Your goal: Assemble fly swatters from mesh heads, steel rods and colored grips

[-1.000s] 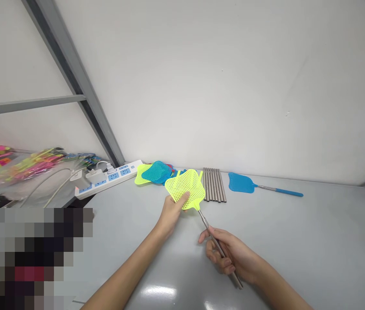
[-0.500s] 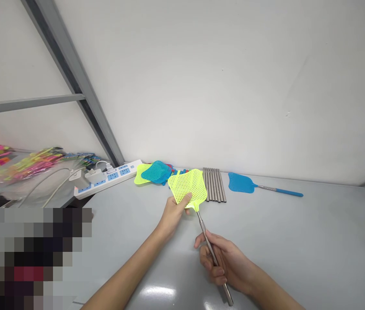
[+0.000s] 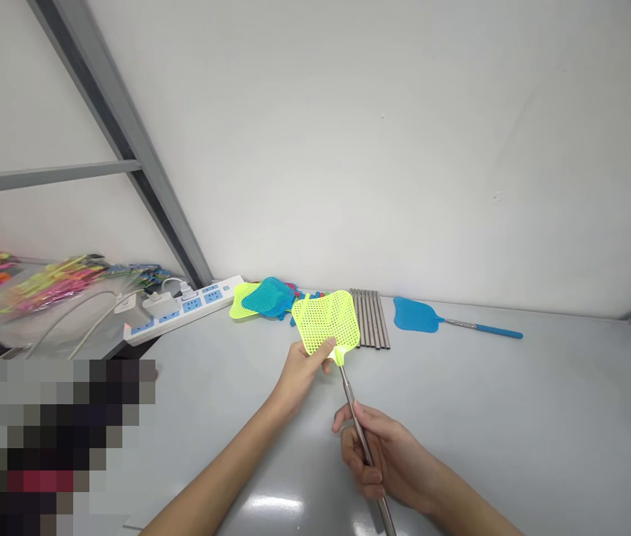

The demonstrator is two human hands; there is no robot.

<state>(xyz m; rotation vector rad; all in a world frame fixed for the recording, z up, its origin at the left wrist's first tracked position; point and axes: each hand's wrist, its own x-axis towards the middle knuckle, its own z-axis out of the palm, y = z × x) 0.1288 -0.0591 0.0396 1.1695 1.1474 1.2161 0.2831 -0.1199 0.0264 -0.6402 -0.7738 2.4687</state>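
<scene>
Left hand point(image 3: 301, 372) is pinching the yellow mesh head point(image 3: 326, 320) near its neck, right hand point(image 3: 379, 454) is gripping the attached metal rod point(image 3: 360, 432).

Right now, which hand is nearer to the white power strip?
Left. The left hand, on the yellow mesh head, is right of the power strip; the right hand, around the metal rod, is farther right and nearer the camera.

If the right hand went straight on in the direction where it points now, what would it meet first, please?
The right hand would probably meet the left hand first, near its wrist; depth is unclear in this single view, so it might pass above or below.
</scene>
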